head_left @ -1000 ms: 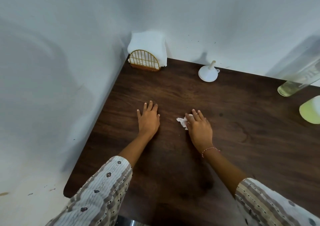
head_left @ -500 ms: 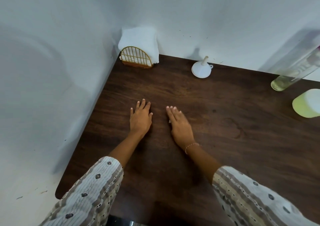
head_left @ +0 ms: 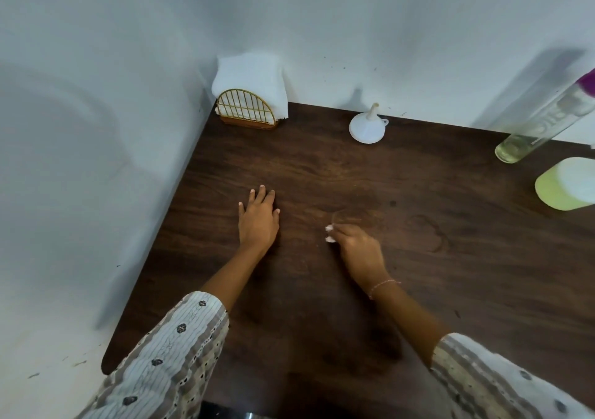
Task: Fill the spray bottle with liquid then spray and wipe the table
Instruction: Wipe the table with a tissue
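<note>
My right hand [head_left: 359, 253] presses a crumpled white tissue [head_left: 329, 234] onto the dark wooden table [head_left: 322, 174]; only a small white bit shows past the fingertips. My left hand [head_left: 258, 219] lies flat on the table, fingers spread, to the left of it. A tall clear bottle [head_left: 544, 122] with a purple top and a little yellowish liquid stands at the far right by the wall. In front of that bottle, a yellow-green and white container [head_left: 566, 183] sits cut off by the frame's right edge. A white funnel [head_left: 368, 126] rests upside down near the back wall.
A gold wire napkin holder [head_left: 246, 109] with white napkins stands in the back left corner. White walls bound the table at the back and left. Faint ring marks [head_left: 425, 232] show on the wood right of my right hand.
My right hand swept the tissue left toward my left hand, then back right and nearer to me. My left hand stayed flat in place.
</note>
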Demonstrator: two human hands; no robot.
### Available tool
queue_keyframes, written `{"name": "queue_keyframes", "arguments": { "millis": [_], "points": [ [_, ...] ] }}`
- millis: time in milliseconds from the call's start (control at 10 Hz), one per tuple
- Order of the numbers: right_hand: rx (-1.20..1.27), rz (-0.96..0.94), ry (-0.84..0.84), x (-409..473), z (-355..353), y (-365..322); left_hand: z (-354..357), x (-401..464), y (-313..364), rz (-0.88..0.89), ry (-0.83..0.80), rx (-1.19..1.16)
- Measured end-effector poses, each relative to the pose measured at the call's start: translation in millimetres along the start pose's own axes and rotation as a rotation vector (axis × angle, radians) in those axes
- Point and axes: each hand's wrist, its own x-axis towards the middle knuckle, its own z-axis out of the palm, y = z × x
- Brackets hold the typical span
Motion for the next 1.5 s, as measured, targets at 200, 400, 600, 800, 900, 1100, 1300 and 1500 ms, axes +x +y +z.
{"name": "queue_keyframes", "arguments": {
  "millis": [200,400,600,800,900,1100,1300,1500],
  "points": [
    [-0.028,0.363,0.168,47,-16,42,2,0,0,-0.004,0.014,-0.002],
    [-0.025,-0.175,-0.005,-15,24,-10,2,0,1,-0.006,0.017,0.007],
    [-0.091,0.363,0.147,22,-17,56,8,-3,5,0.140,0.019,0.084],
    [-0.042,0.025,-0.026,19,18,-10,23,-8,32,0.367,-0.044,0.129],
    [-0.077,-0.038,0.029,-14,4,11,23,-8,27,0.381,-0.032,0.141],
    [-0.072,0.451,0.229,21,-38,85,25,-7,30,0.368,-0.019,0.125],
    [-0.033,0.150,0.089,17,-2,15,19,-2,28,0.384,-0.004,0.106],
    [-0.049,0.149,0.150,4,-18,57,17,1,19,0.449,-0.027,0.094]
  ]
}}
